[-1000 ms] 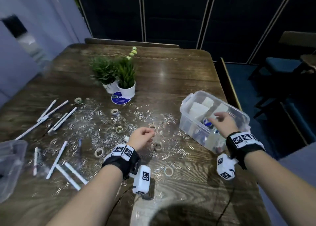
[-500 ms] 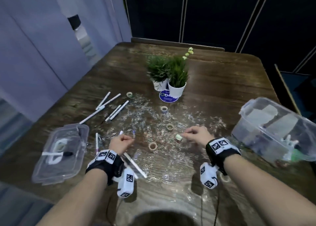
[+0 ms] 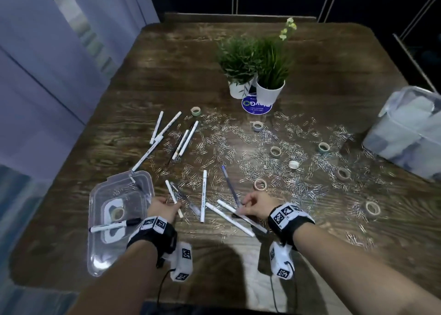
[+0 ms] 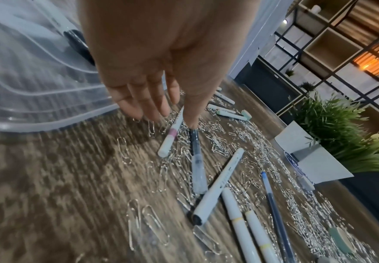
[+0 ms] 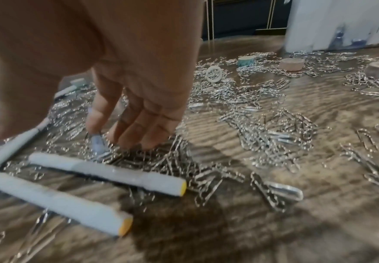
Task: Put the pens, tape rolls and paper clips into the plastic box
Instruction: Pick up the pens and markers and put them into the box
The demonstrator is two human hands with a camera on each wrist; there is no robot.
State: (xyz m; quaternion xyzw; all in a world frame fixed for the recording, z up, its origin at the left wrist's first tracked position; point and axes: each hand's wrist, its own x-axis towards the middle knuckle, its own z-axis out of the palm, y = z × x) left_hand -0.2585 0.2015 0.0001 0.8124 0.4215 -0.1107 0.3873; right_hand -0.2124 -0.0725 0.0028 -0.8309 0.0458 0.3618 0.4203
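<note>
Several pens lie among scattered paper clips on the wooden table. My left hand pinches a white pen between thumb and index finger; in the left wrist view this pen has a pink band, and the thumb tip touches a dark pen. My right hand rests its straight fingertips on the clips. Its index finger touches the end of a blue pen, and its thumb is spread apart. Two white pens lie just below it. Several tape rolls dot the table. The plastic box stands at the far right.
The box's clear lid lies at the front left with a tape roll and a black-capped marker on it. Two potted plants and a blue round sticker stand at the back centre. More pens lie at the left.
My right hand has left the box and come down to the pens at the table's front. My left hand has moved left onto the white pen. The view has swung left.
</note>
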